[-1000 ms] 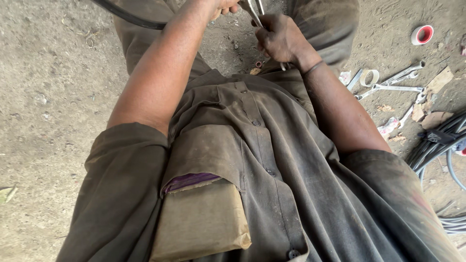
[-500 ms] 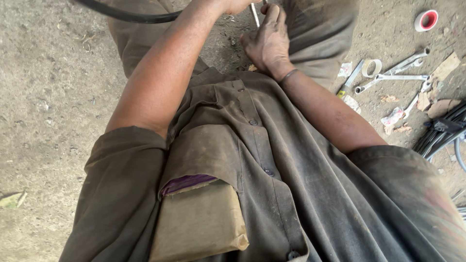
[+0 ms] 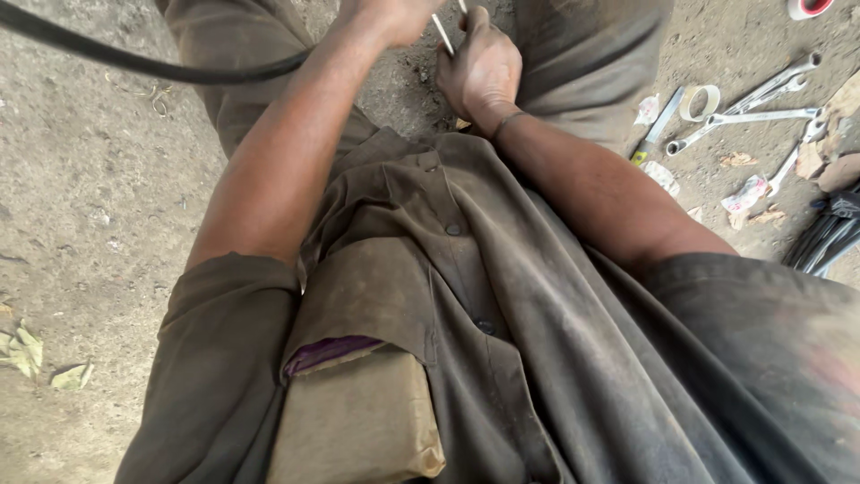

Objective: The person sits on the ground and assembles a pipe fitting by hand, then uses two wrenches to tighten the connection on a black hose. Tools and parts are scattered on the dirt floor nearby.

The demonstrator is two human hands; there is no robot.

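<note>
Bare dirt floor [image 3: 98,224] carries scattered wrenches [image 3: 761,103] and a tape roll [image 3: 699,101]. Both hands sit close together at the top: left hand [image 3: 390,16], by a limp black cable [image 3: 134,63]; right hand [image 3: 484,67] clamped on a thin, stiff metal rod [image 3: 443,36], light-looking, best pinched low, angled up-left.

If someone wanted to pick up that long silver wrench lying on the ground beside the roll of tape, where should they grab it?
Take the wrench by the middle of its thin straight shaft, coming down from above. It lies flat on the dirt ground, so only the top and edges are free. The middle looks clear; the ends lie close to the tape roll and other wrenches.
</note>
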